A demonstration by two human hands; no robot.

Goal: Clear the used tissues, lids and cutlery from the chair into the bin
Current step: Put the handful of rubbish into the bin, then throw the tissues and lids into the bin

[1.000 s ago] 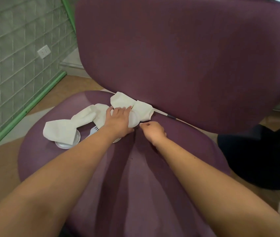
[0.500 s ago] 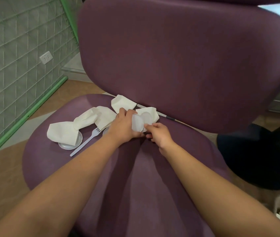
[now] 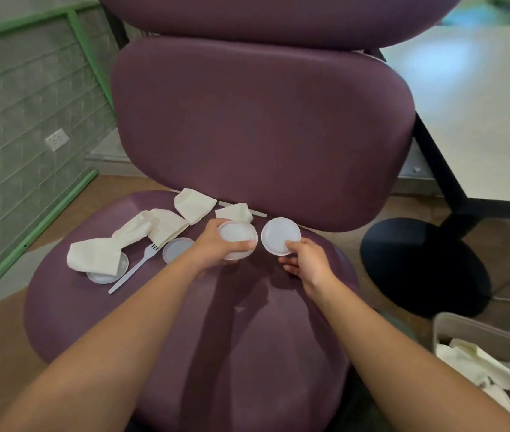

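My left hand (image 3: 216,246) grips a white plastic lid (image 3: 237,240) above the purple chair seat (image 3: 185,322). Beside it, my right hand (image 3: 305,263) pinches a second white lid (image 3: 280,236) by its lower edge. On the seat's left lie several crumpled tissues (image 3: 141,236), a white plastic fork (image 3: 132,269), a loose lid (image 3: 178,250) and another lid (image 3: 104,274) half covered by a tissue. One more tissue (image 3: 235,212) lies by the backrest. The bin (image 3: 490,363) stands at the lower right with tissues inside.
The chair's purple backrest (image 3: 263,129) rises right behind the items. A black round table base (image 3: 425,266) sits on the floor to the right, under a white table (image 3: 478,113). A tiled wall with a socket (image 3: 57,139) runs along the left.
Both hands have lifted off the tissues by the backrest, each now holding a white lid apart from the other. The view has pulled back, showing the bin.
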